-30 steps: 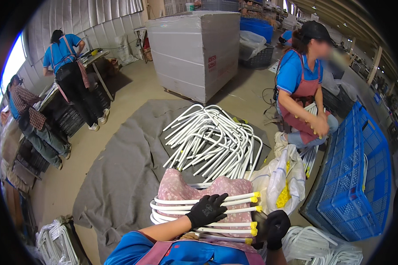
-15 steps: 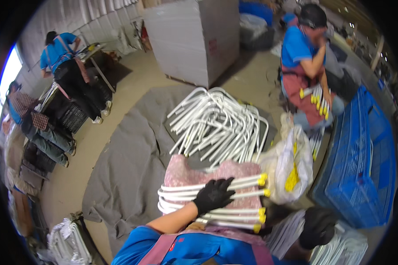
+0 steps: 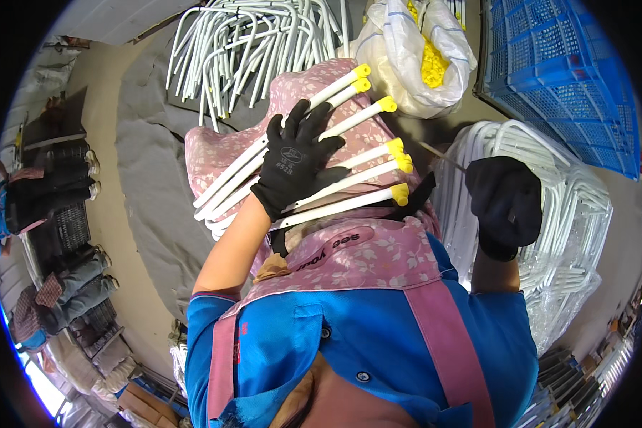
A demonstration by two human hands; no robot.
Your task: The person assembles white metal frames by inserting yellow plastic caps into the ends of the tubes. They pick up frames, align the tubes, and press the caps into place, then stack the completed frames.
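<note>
Across the pink floral apron [image 3: 307,85] on my lap lie several bent white metal tubes [image 3: 335,207], their right-hand ends fitted with yellow plastic caps [image 3: 400,194]. My left hand [image 3: 296,160], in a black glove, rests on the tubes with its fingers spread. To the right of the caps, my black-gloved right hand [image 3: 503,200] is closed around a thin rod-shaped tool [image 3: 439,153]. The tool's slim end points toward the capped ends and appears apart from them; its grip is hidden in the fist.
A pile of bent white tubes [image 3: 257,43] lies ahead on grey cloth [image 3: 143,143]. Beside it stands a white sack [image 3: 399,78] holding loose yellow caps [image 3: 433,65]. Blue crates [image 3: 549,78] and plastic-wrapped white frames [image 3: 571,214] stand right. Two people are at far left.
My view has tilted down and turned toward my lap. My left hand still lies on the tubes, fingers spread. The right fist now shows clearly, with the thin tool pointing to the caps.
</note>
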